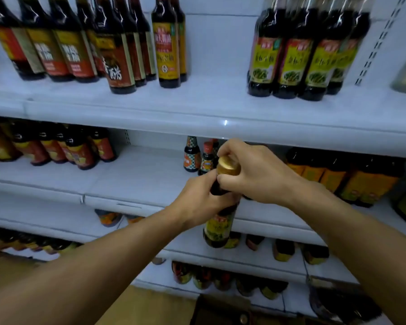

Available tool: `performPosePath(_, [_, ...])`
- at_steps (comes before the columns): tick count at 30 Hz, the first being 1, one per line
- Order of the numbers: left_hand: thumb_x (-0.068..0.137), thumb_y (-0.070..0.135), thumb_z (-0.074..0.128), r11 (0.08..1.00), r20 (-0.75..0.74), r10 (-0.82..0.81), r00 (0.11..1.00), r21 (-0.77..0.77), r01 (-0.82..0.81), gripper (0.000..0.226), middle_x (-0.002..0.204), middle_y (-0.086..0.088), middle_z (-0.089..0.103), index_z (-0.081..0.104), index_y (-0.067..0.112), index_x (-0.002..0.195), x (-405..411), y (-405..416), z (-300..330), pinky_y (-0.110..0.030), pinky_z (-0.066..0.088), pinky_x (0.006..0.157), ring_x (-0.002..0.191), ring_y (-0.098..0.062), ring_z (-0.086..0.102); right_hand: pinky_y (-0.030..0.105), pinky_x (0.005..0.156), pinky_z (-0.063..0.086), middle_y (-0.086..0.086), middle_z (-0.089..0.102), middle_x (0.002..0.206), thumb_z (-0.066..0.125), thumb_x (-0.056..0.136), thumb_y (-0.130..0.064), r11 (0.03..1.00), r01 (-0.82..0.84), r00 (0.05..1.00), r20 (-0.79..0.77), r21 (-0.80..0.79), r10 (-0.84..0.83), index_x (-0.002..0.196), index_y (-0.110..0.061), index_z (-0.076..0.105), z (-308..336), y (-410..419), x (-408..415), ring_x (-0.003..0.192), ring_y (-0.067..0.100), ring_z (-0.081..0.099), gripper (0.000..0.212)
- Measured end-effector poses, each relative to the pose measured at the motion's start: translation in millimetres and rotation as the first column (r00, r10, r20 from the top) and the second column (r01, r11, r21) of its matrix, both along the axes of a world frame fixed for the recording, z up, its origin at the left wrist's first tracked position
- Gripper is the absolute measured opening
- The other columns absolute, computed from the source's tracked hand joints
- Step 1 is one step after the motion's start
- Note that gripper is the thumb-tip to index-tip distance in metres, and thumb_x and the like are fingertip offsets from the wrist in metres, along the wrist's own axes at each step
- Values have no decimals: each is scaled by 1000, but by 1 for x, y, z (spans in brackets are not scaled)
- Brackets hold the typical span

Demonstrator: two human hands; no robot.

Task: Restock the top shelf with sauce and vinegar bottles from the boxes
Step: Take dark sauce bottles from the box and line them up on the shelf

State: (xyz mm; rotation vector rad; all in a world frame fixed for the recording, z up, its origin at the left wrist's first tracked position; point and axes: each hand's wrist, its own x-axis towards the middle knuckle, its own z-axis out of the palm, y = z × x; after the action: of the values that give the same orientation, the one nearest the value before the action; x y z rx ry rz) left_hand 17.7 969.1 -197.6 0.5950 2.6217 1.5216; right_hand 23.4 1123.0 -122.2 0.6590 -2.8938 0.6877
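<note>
Looks like they're mid-carry: one dark sauce bottle (220,221) is held out in front of the middle shelves, left hand (201,200) wrapped around its shoulder and right hand (253,174) pinching the neck just under the gold cap (227,164). It's basically upright, long axis vertical, cap up and leaning slightly right. I'd guess next is lifting it into the gap on the top shelf (216,95), beside the matching green-label bottles (298,66), label forward.

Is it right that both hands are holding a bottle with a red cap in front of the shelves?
Not quite. The head view shows the bottle has a gold cap, not a red one. The rest holds: the left hand and right hand both grip it in front of the shelves.
</note>
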Motion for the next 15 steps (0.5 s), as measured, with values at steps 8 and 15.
performPosePath(8, [84,39,67,993,-126,-60,990,98,73,13,91,8,72,65,31,94,1,-6,73,-46,57,83,90,-8,68,40,78,54,-11,62,100,66,77,-44,983,49,994,-86,-174,-65,127,-37,45,66,-5,10,90,12,61,55])
performPosePath(15, [86,37,66,971,-168,-107,980,195,140,20,96,3,71,64,27,104,-1,2,136,-49,56,88,95,-16,69,27,83,54,-10,61,108,71,82,-37,920,21,977,-185,-392,-101,139,-29,45,114,3,10,96,5,62,63])
